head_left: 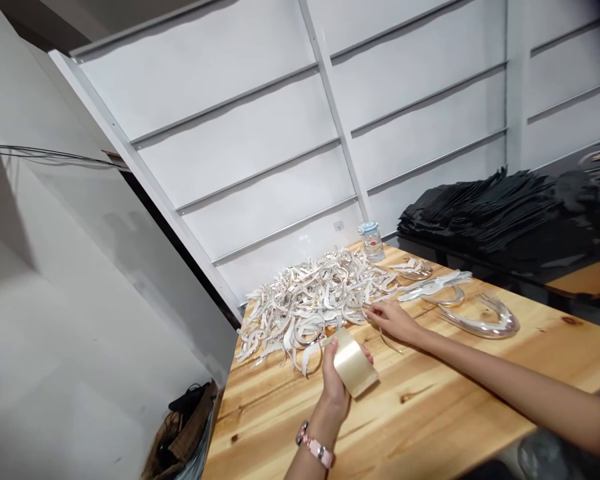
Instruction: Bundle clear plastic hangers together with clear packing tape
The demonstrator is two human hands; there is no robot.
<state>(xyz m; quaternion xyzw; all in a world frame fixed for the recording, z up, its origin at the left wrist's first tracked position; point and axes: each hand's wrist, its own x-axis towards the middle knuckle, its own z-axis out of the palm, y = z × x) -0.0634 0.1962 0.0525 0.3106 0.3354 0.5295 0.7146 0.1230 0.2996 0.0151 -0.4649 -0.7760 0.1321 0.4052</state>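
Note:
My left hand (334,380) grips a roll of clear packing tape (354,363) above the wooden table (430,413), fingers wrapped around it. A pink watch sits on that wrist. My right hand (394,320) reaches forward to the edge of a big pile of pale curved strips (310,303) and its fingers pinch at one thin strip there. What exactly it holds is too small to name.
A small glass jar (373,241) stands behind the pile. Curved clear hoops (485,320) and more strips (433,287) lie to the right. A stack of black sheets (510,213) fills the far right. A dark bag (185,427) sits on the floor at left.

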